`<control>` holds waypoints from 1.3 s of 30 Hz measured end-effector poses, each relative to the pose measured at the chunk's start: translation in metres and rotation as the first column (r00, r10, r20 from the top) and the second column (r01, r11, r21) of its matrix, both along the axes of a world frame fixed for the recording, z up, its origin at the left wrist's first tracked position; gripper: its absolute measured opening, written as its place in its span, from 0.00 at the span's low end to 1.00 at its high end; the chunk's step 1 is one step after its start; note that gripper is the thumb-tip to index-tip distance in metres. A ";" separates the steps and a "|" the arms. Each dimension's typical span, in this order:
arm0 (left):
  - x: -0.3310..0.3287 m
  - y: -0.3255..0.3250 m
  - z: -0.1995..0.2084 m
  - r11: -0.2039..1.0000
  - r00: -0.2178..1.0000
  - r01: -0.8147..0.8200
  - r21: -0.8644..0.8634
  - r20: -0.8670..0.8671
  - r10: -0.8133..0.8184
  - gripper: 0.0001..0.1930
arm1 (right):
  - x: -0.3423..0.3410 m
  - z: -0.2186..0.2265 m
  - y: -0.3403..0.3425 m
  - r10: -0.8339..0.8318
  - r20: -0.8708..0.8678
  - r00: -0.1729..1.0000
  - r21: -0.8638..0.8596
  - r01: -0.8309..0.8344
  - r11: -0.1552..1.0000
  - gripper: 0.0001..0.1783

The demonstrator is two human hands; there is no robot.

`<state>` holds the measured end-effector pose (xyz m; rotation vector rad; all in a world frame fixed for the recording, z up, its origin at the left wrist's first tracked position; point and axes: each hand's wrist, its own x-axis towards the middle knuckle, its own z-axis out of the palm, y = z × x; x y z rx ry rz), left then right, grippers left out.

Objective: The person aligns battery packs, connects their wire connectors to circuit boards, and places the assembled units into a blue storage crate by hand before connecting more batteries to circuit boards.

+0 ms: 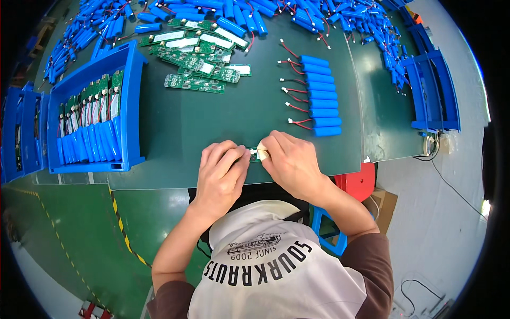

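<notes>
1. Work is sitting just below mid-frame: a small green circuit board (pixel 254 158) is lying near the front edge of the dark green surface (pixel 212 117), partly hidden by fingers.
2. Left grip (pixel 222 173) is pinching the board's left end. Right grip (pixel 289 162) is holding its fingertips close together at the right end; I am not able to tell whether they are gripping the board or some small part on it.
3. Done, as I am judging it: the blue bin (pixel 133 106) at the left of the frame is holding a row of paired pieces, boards standing behind blue cells with red leads between. I am not making out whether every plug is seated.
4. Underway: I am seeing no cell joined to the board in hand, so I am counting this unit as unfinished.
5. Remaining: loose boards (pixel 202 66) are lying heaped at upper centre, wired cells (pixel 323 95) are resting in a row right of centre, and piled cells (pixel 232 26) are crowding the top edge.
</notes>
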<state>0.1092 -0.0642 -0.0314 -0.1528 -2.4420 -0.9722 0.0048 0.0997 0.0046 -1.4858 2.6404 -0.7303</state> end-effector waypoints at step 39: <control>-0.116 -0.064 0.031 0.864 0.983 -0.158 -0.477 -0.156 0.094 0.10 | -0.046 0.004 0.043 -0.087 -0.247 0.965 0.130 0.122 0.984 0.11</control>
